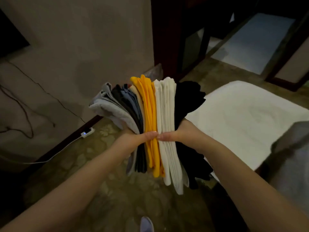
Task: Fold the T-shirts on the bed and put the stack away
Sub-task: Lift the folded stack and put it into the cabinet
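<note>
One stack of folded T-shirts [150, 118], turned on its side and held in the air above the floor [117, 190], at the centre of the view. It is just left of the bed [242, 118] and does not rest on it. Layers, left to right: light grey, dark grey, blue, beige, yellow, white, black. The far ends fan apart; the near ends hang loose below the hands.

Two bare hands, one on each flank of the stack. Left hand [132, 139]: clasps the grey side, thumb laid across the upper edges as far as the yellow layer. Right hand [180, 133]: clasps the black side, thumb laid across the white layers. The two thumb tips meet in the middle. The other fingers are hidden behind the cloth.

One bed, right, covered in white.

One plain wall [83, 47], left and far, with dark cables [25, 104] trailing down it.

One white adapter [87, 132] with a small blue light, on the floor at the foot of the wall; a white cable [55, 153] runs left from it.

One dark wooden frame [167, 39], far, right of the wall.

One pale shoe tip [146, 225], at the near edge.
</note>
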